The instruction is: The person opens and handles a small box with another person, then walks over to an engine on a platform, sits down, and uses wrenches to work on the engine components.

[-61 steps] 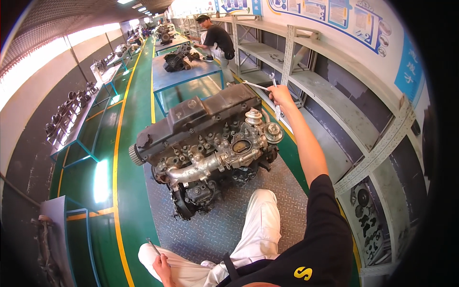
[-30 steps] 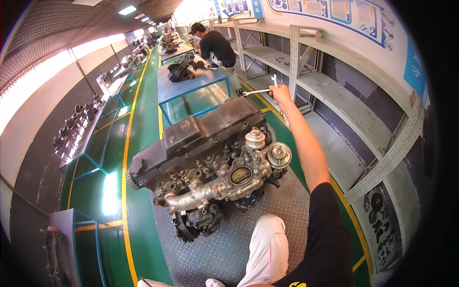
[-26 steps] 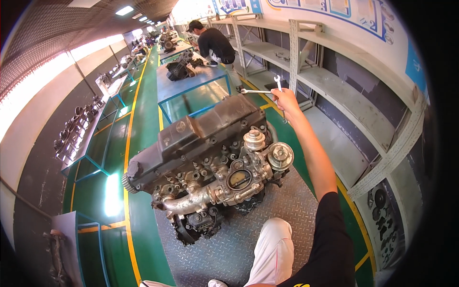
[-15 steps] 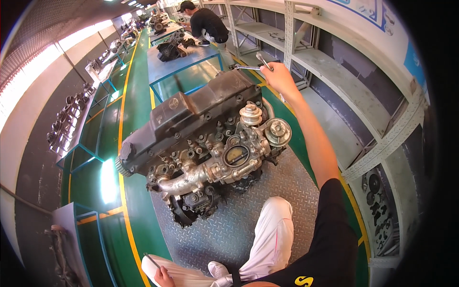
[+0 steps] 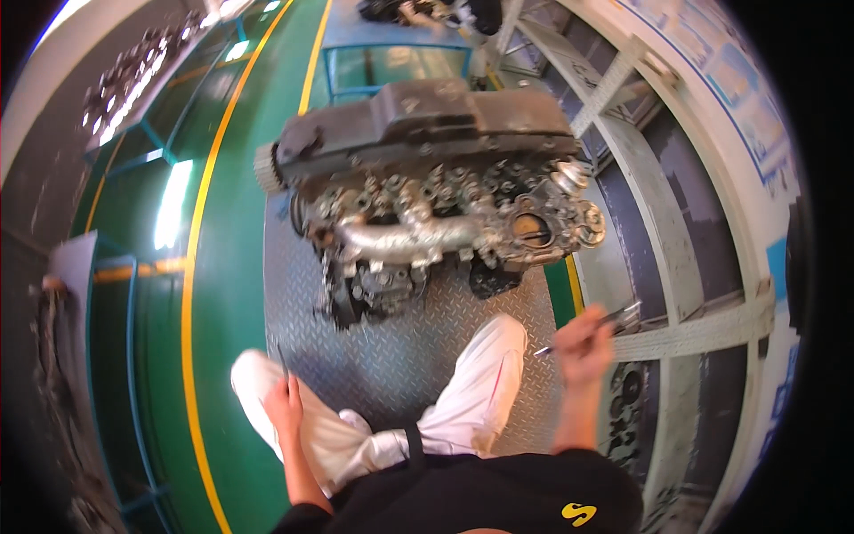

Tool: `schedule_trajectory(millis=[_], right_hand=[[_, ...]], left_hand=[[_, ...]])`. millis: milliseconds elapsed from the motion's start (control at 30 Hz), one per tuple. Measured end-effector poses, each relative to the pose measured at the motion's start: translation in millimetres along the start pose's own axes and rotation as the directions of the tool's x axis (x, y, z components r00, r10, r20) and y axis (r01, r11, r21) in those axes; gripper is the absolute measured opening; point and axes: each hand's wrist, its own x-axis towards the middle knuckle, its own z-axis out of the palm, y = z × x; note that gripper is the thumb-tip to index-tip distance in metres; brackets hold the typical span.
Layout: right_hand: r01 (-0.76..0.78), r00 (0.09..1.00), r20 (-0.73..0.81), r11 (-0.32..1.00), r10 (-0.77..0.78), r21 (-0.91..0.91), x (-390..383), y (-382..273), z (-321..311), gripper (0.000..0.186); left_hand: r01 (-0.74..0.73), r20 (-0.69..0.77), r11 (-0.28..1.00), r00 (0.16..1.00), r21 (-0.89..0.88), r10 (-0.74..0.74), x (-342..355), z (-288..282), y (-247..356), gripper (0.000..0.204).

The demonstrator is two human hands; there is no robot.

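Note:
My right hand, blurred by motion, is closed around a shiny metal wrench, raised beside the shelving to the right of my knee. One end of the wrench sticks out to the left of the fist, the other to the right. Resting on my left thigh, my left hand is closed on a slim dark metal rod-shaped tool, whose kind I cannot make out. In front of my knees stands a car engine, with a dark cover on top and a silver manifold facing me. Neither hand touches it.
The engine stands on a diamond-plate metal surface that reaches back between my legs. Grey metal shelving runs along the right. Behind the engine is a blue-framed table, where another person's hand shows. More blue-framed stands are left.
My right hand has come back from the engine's far right corner toward me with the wrench. The view has tilted down and turned, showing the engine more squarely. My left hand keeps its tool.

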Motion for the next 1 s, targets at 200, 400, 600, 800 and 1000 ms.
schedule_trajectory(millis=[200,400,600,800,1000], right_hand=[[-0.642,0.759,-0.088,0.718,0.645,-0.269,-66.4,177.5,27.8,0.047],[-0.419,0.744,-0.084,0.364,0.663,-0.832,-94.8,293.7,18.0,0.048],[-0.210,0.790,-0.076,0.152,0.608,-0.966,-103.3,362.9,-29.9,0.044],[-0.089,0.788,-0.248,-0.294,0.564,-0.952,-110.5,342.8,-45.7,0.042],[-0.090,0.804,-0.300,-0.394,0.513,-0.915,-100.3,337.5,-58.6,0.042]], left_hand=[[-0.054,0.062,0.989,0.996,-0.135,0.063,29.4,9.7,13.3,0.036],[0.033,0.121,0.949,0.993,-0.314,0.006,30.8,16.2,0.6,0.037],[0.045,0.233,0.935,0.972,-0.352,0.041,18.1,63.0,23.2,0.035],[-0.081,0.247,0.922,0.951,-0.377,0.185,-2.2,86.1,43.2,0.036],[0.165,0.365,0.861,0.931,-0.481,0.025,2.0,99.2,34.9,0.039]])
